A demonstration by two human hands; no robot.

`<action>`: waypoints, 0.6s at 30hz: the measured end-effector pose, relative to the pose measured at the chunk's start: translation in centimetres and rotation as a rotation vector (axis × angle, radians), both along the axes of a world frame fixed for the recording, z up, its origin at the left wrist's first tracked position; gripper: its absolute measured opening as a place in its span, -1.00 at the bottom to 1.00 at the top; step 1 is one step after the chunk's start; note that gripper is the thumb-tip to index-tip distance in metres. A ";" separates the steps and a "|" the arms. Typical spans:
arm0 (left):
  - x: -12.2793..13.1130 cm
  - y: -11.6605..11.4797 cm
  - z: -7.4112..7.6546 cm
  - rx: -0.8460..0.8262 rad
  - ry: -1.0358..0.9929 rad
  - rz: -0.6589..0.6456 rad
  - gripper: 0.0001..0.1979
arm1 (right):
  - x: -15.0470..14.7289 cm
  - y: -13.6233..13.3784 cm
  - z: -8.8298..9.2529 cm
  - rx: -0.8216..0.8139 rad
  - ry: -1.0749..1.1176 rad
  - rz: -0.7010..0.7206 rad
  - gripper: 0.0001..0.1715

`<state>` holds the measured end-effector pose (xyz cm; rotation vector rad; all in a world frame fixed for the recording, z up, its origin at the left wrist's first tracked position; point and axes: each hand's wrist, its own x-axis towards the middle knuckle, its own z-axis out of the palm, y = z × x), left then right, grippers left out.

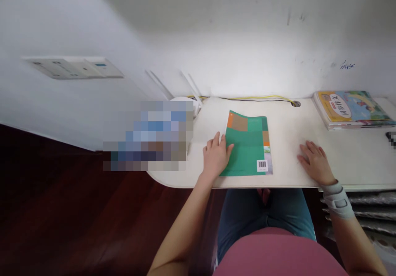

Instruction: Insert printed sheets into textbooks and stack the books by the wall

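A green softcover book (247, 144) with orange and tan blocks and a barcode in its lower corner lies flat on a white desk (284, 173). My left hand (216, 156) rests palm down against the book's left edge, fingers apart and not gripping it. My right hand (315, 162) lies flat on the desk to the right of the book, touching nothing else. A grey wrist brace (338, 200) wraps my right wrist. A stack of illustrated books (352, 109) sits at the back right of the desk, beyond my right hand.
A pixelated, unreadable patch (148, 135) covers the desk's left end. White antennas (190, 84) rise behind it. A yellow cable (256, 97) runs along the wall to a desk grommet (296, 104). A wall panel (72, 67) hangs left, above a dark wooden floor (62, 185).
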<state>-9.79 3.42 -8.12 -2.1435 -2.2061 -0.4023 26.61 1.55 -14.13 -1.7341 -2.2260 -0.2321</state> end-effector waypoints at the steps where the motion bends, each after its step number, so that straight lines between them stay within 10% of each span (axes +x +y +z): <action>1: 0.1 -0.2 0.9 -0.012 -0.044 -0.025 -0.45 | -0.1 0.0 0.1 -0.004 -0.001 -0.005 -0.49; 8: 4.9 -0.4 5.3 -0.220 -0.490 -0.694 -0.28 | -0.5 0.0 0.5 -0.036 0.041 -0.030 -0.48; 18: 17.2 0.3 -0.2 -0.176 0.080 -0.645 -0.40 | -0.6 0.6 0.4 -0.080 0.131 -0.015 -0.52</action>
